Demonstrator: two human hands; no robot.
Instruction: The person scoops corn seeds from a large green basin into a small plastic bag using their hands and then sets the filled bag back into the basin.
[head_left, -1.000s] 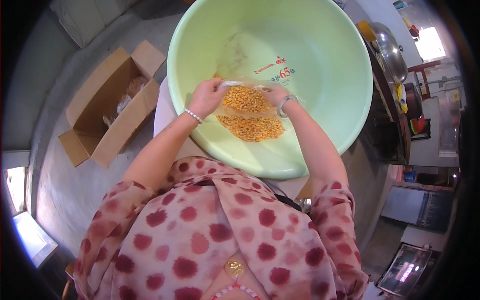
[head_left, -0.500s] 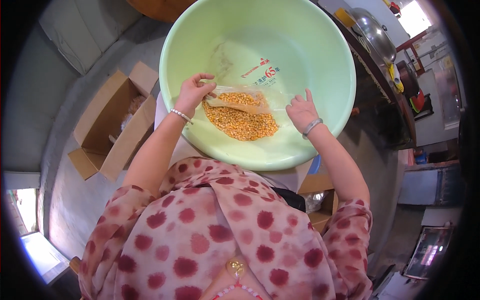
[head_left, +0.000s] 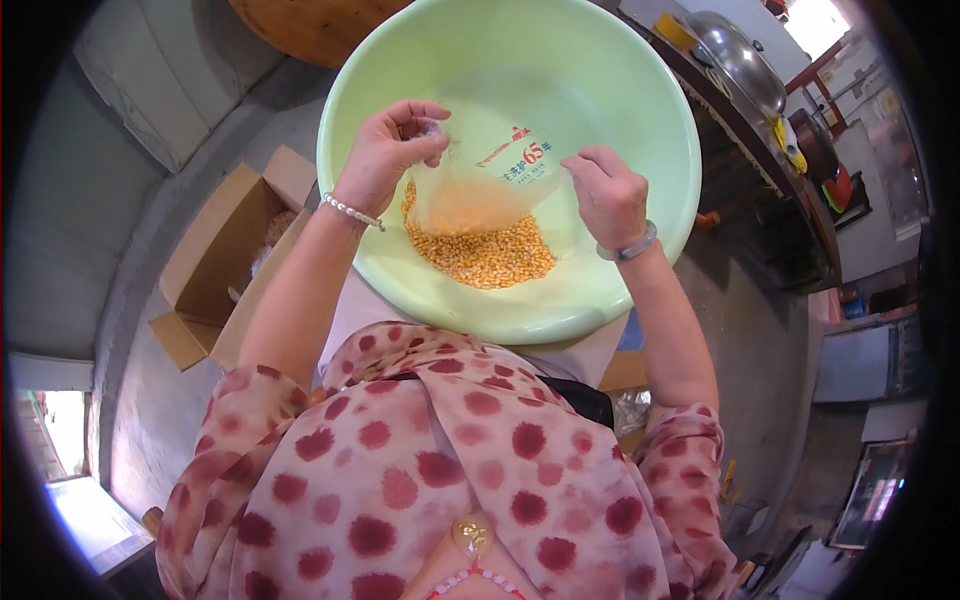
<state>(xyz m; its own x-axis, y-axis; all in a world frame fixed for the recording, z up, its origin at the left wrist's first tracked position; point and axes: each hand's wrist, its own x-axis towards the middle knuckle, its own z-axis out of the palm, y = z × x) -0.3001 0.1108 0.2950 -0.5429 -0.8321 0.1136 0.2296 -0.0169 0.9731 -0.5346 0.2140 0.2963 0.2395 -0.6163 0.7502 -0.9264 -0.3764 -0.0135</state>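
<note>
A wide, pale green plastic basin [head_left: 610,75] stands in front of me, with a heap of yellow corn kernels [head_left: 490,262] on its bottom. Over the heap hangs a thin, clear plastic bag [head_left: 475,205], stretched between my two hands and sagging in the middle. My left hand [head_left: 390,155], a beaded bracelet at its wrist, is closed on the bag's bunched left end. On the other side my right hand [head_left: 610,195], with a pale bangle, pinches the bag's right edge. The bag's lower part touches or nearly touches the kernels; some kernels may show through it.
An open cardboard box [head_left: 225,255] stands on the floor at the left. At the right is a dark counter [head_left: 740,110] bearing a large metal lid [head_left: 738,60] and a yellow cloth [head_left: 789,145]. A round wooden top [head_left: 320,25] appears beyond the basin.
Both hands have risen with the bag, which lay folded on the corn before and now hangs stretched above it. My right hand's fingers have closed in a pinch.
</note>
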